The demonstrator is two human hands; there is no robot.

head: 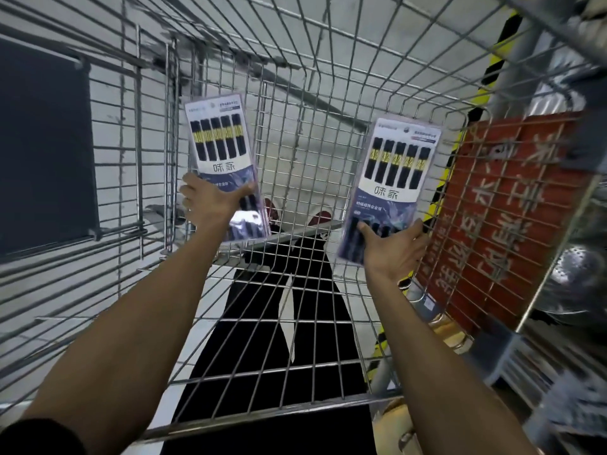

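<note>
A pale concrete floor [331, 103] lies below, seen through the mesh of a wire shopping cart [269, 418] that fills almost the whole frame. The camera looks down into the cart, so the person's black trousers [262, 339] and red shoes [272, 208] show through its wire bottom in the centre.

The left hand [210, 205], left of centre, grips the lower part of the left pack [220, 139], with the thumb on one edge and the fingers on the other. The right hand [394, 247], right of centre, holds the lower end of the right pack [394, 172] in the same way, thumb on the front. Both are flat blister packs with five black sticks with yellow bands, probably chopsticks. Both packs hang in the air inside the cart, upright, with the printed side to the camera and well apart from each other.

I judge that they are held by the bottom end so that the labels stay free to read or compare, and so that they can be lowered into the cart.

At the right edge a red sign [502, 205] with large characters stands behind the cart wall. A dark panel [42, 149] is at the left edge. Yellow and black tape [502, 47] is at the upper right.
</note>
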